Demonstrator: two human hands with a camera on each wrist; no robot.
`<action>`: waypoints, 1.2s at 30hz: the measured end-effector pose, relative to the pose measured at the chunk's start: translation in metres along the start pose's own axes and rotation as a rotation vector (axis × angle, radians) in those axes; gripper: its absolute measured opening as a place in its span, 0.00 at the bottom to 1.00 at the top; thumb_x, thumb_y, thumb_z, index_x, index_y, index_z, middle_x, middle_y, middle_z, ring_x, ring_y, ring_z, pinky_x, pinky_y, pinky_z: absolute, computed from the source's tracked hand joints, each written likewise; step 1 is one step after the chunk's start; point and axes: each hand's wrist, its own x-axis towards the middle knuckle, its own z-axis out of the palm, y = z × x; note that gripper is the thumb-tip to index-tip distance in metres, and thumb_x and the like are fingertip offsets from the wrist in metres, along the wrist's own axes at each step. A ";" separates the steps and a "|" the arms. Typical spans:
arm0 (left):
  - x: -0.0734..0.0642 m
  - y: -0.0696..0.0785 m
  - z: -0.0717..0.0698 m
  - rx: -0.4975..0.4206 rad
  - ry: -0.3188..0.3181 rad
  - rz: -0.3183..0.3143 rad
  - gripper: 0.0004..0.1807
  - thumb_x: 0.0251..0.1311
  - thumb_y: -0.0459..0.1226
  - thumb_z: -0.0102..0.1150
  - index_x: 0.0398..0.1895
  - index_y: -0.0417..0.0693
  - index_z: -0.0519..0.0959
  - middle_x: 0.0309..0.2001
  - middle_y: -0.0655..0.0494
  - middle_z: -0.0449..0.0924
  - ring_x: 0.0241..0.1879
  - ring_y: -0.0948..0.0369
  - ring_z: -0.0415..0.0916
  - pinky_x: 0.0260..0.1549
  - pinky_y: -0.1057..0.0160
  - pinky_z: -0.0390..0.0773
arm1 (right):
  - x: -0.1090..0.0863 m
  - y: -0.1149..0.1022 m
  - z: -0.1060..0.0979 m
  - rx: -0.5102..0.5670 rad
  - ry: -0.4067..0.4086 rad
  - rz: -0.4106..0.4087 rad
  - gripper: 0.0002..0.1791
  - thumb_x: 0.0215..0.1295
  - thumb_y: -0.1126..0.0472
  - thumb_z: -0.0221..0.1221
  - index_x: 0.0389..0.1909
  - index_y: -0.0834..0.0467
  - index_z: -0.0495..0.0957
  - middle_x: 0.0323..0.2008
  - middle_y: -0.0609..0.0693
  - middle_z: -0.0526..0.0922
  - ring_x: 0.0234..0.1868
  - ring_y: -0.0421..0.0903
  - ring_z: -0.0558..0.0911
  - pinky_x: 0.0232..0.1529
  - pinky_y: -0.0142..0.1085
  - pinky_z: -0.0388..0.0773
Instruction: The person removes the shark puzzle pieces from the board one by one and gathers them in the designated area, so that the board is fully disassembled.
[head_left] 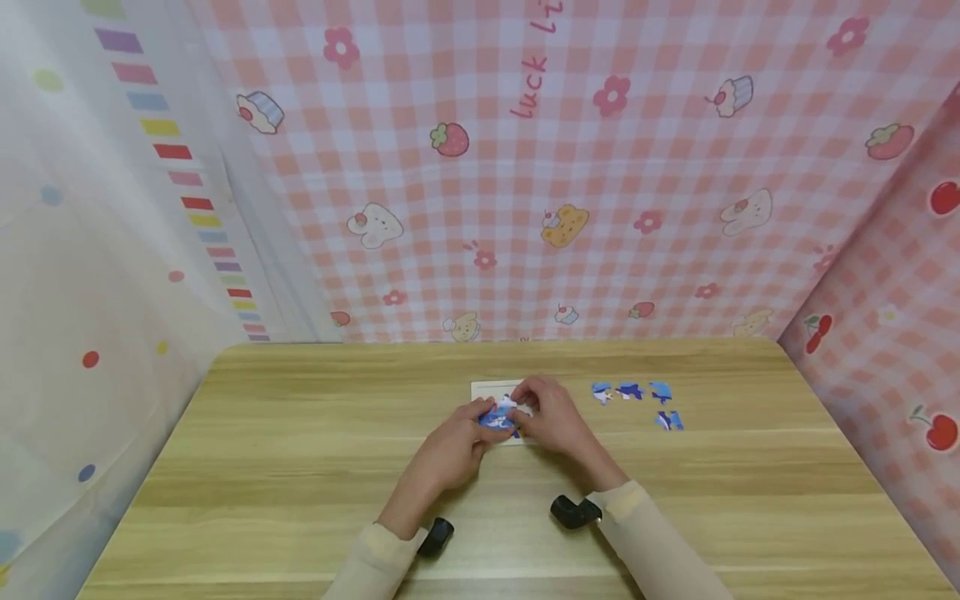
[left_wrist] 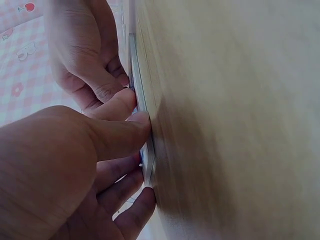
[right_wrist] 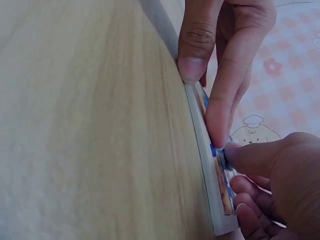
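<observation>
A jigsaw board [head_left: 485, 387] with a white border lies on the table, with blue and white picture pieces [head_left: 495, 419] set in it. My left hand [head_left: 450, 450] holds the board from the left, its thumb at the near edge and its index finger pressing on the picture. From the right, my right hand [head_left: 553, 417] pinches a small puzzle piece [right_wrist: 221, 159] between thumb and fingers, low over the board. In the right wrist view, the left index fingertip is right beside that piece. Both hands cover much of the picture.
Several loose blue puzzle pieces [head_left: 630, 391] lie on the wooden table [head_left: 315, 467] to the right of the board. A pink checked cloth [head_left: 495, 183] hangs behind the far table edge. Black wrist devices [head_left: 576, 512] sit near both sleeves.
</observation>
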 end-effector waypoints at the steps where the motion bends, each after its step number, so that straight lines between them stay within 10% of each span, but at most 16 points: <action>1: 0.000 0.000 0.000 0.000 -0.001 -0.001 0.17 0.71 0.31 0.59 0.57 0.56 0.86 0.74 0.40 0.68 0.75 0.43 0.64 0.70 0.45 0.71 | 0.000 0.000 0.000 0.022 0.000 0.007 0.08 0.63 0.61 0.71 0.39 0.56 0.82 0.37 0.49 0.82 0.38 0.43 0.76 0.42 0.34 0.75; 11: -0.001 -0.001 0.002 0.011 -0.016 -0.005 0.18 0.71 0.31 0.58 0.58 0.55 0.85 0.74 0.40 0.67 0.75 0.41 0.64 0.71 0.45 0.71 | -0.006 0.004 -0.002 0.170 0.002 -0.026 0.07 0.65 0.63 0.69 0.41 0.55 0.81 0.32 0.47 0.84 0.32 0.39 0.79 0.34 0.28 0.78; 36: -0.002 -0.001 0.004 0.010 -0.008 -0.039 0.18 0.72 0.32 0.57 0.59 0.58 0.84 0.76 0.43 0.65 0.76 0.44 0.62 0.71 0.45 0.71 | -0.042 0.029 -0.062 0.121 0.081 0.066 0.06 0.68 0.60 0.67 0.43 0.55 0.82 0.35 0.47 0.87 0.36 0.42 0.82 0.38 0.29 0.81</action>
